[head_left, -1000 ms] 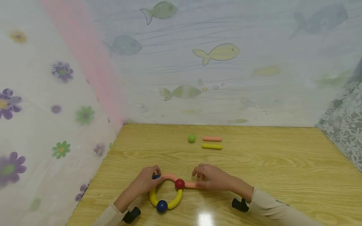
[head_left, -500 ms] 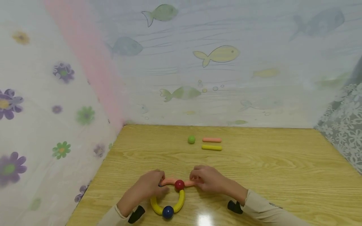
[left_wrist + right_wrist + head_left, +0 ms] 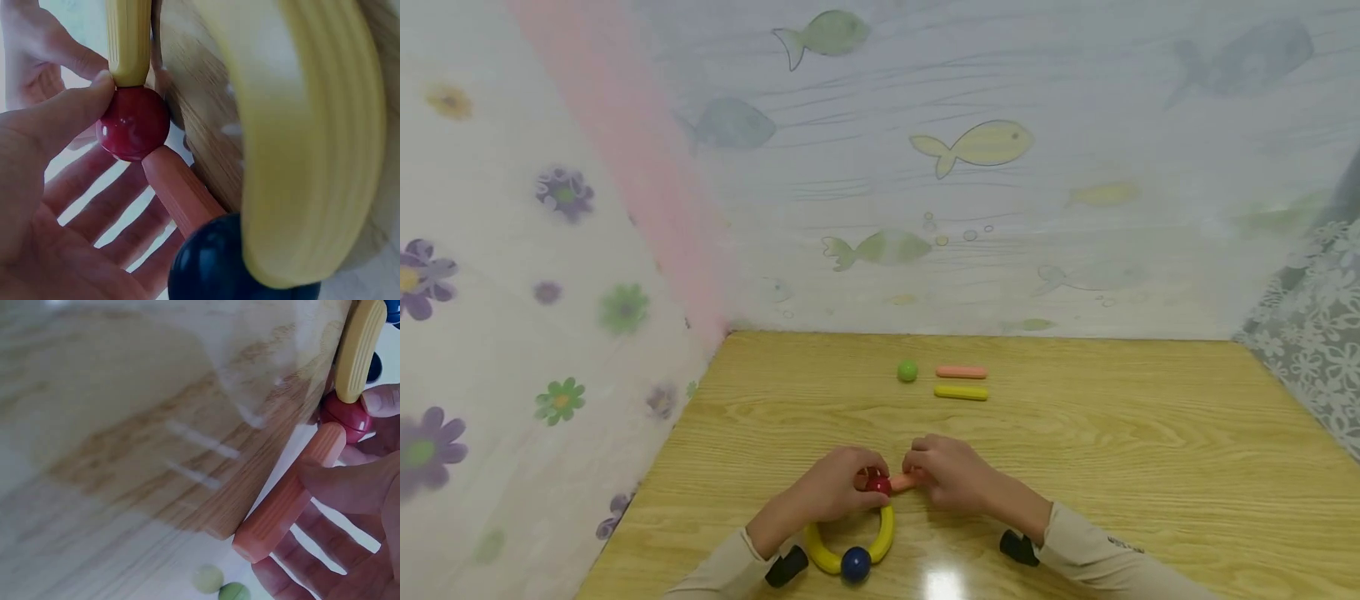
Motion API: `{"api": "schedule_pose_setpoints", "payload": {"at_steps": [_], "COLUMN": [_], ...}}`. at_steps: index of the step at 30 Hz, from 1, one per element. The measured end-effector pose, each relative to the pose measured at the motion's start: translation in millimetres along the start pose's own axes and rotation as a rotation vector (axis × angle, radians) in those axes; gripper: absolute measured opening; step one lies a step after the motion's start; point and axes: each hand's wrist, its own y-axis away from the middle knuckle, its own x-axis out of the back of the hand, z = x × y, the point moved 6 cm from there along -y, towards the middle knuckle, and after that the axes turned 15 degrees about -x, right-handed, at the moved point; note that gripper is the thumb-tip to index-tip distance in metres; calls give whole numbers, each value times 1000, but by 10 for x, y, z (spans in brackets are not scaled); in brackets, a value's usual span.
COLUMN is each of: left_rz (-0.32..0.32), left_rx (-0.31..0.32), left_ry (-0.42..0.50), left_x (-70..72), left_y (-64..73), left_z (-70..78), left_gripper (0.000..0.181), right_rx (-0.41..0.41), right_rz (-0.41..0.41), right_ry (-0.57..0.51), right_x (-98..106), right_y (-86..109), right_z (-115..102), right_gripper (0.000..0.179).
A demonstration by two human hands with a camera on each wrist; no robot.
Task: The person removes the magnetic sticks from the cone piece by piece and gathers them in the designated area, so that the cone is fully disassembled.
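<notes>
A ring of curved rods and balls lies near the front of the table. My left hand [image 3: 835, 487] pinches its red ball [image 3: 134, 124] between thumb and fingers. From that ball run a curved yellow rod [image 3: 886, 527] and a curved orange rod [image 3: 184, 190], which the left hand mostly hides in the head view. A blue ball [image 3: 856, 564] joins the yellow rods at the ring's near side. Another dark blue ball [image 3: 209, 265] shows in the left wrist view. My right hand [image 3: 955, 473] grips a straight orange rod [image 3: 290, 494], whose end sits against the red ball.
Farther back on the wooden table [image 3: 1097, 417] lie a green ball [image 3: 907, 371], an orange rod [image 3: 961, 372] and a yellow rod [image 3: 961, 392]. Fish-printed sheeting [image 3: 1000, 267] rises behind the table, and a flowered sheet [image 3: 580, 350] stands at the left.
My left hand has moved right from the blue ball at the ring's far left onto the red ball. My right hand has shifted slightly left and closed on the straight orange rod.
</notes>
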Motion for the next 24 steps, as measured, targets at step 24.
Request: {"api": "schedule_pose_setpoints", "payload": {"at_steps": [24], "left_rz": [92], "left_rx": [37], "left_ry": [122], "left_x": [16], "left_y": [85], "left_z": [-145], "left_gripper": [26], "right_rx": [-179], "right_rz": [85], "right_ry": [25], "right_x": [381], "right_y": [66], "right_z": [715], "right_gripper": [22]}}
